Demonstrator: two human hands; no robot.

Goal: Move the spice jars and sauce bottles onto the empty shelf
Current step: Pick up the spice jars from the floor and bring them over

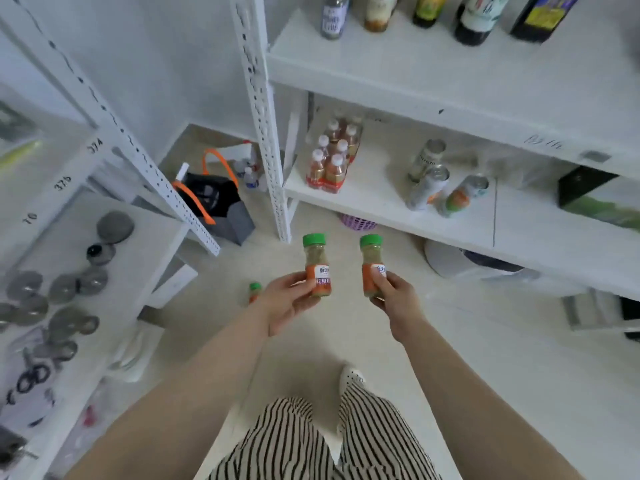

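Note:
My left hand point(285, 303) grips a spice jar point(317, 261) with a green cap and orange label, held upright above the floor. My right hand point(398, 299) grips a second, matching spice jar point(371, 261), also upright, a little to the right. A third green-capped jar point(254, 292) stands on the floor to the left of my left hand. On the upper white shelf point(450, 74) at the top right stand several sauce bottles point(474, 19); much of that shelf's front is bare.
The lower shelf point(381, 209) holds a wrapped pack of drink bottles point(332, 157), cans point(429, 181) and a dark box point(595, 199). A white upright post point(266, 126) stands ahead. A black bag with orange handles point(211, 199) sits on the floor. Left rack point(114, 271) carries metal discs.

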